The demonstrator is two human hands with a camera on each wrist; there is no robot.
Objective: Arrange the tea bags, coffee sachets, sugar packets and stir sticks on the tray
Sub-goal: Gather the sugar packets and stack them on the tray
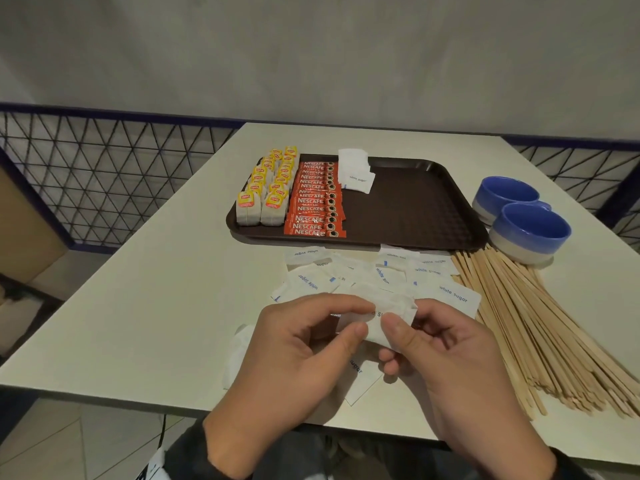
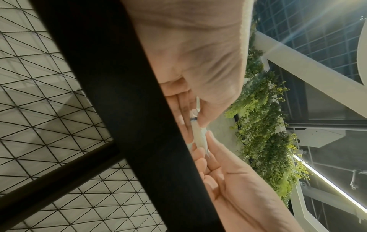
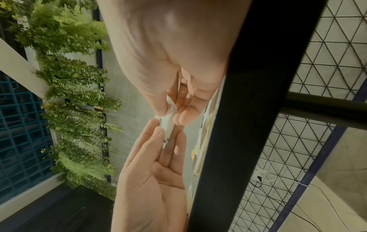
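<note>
A brown tray point(image 1: 415, 202) lies on the white table. On its left part stand two rows of yellow-tagged tea bags point(image 1: 266, 188), then a column of red coffee sachets point(image 1: 313, 202), then a few white sugar packets point(image 1: 355, 171). Loose sugar packets point(image 1: 381, 271) lie scattered in front of the tray. A pile of wooden stir sticks point(image 1: 536, 323) lies to their right. My left hand point(image 1: 362, 320) and right hand point(image 1: 394, 341) both pinch a small bunch of sugar packets point(image 1: 384, 323) above the table's near edge. The wrist views show the bunch point(image 2: 198, 136) point(image 3: 168, 125) edge-on between thumbs and fingers.
Two blue and white bowls point(image 1: 505, 199) point(image 1: 530, 233) stand right of the tray, near the stir sticks. The right half of the tray is bare. More sugar packets point(image 1: 360, 379) lie under my hands. A wire mesh railing point(image 1: 104, 174) runs behind and left of the table.
</note>
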